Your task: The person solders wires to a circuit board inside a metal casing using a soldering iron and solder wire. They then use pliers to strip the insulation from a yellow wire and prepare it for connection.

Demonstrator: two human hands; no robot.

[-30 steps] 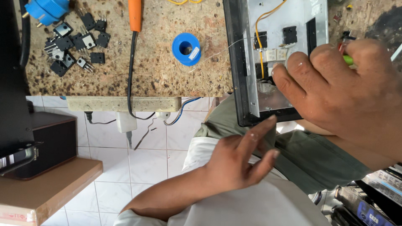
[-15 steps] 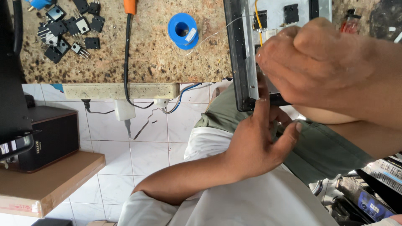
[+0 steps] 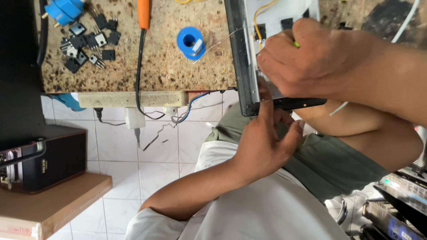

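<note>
Your right hand is closing its grip around a thin green-tipped tool, working over the open metal chassis lying across the worktop edge. Your left hand is pressing loose, spread fingers against the chassis's near end, steadying it from below. The chassis's long axis is running away from you, directly beneath the right hand, which is nearer the wiring.
</note>
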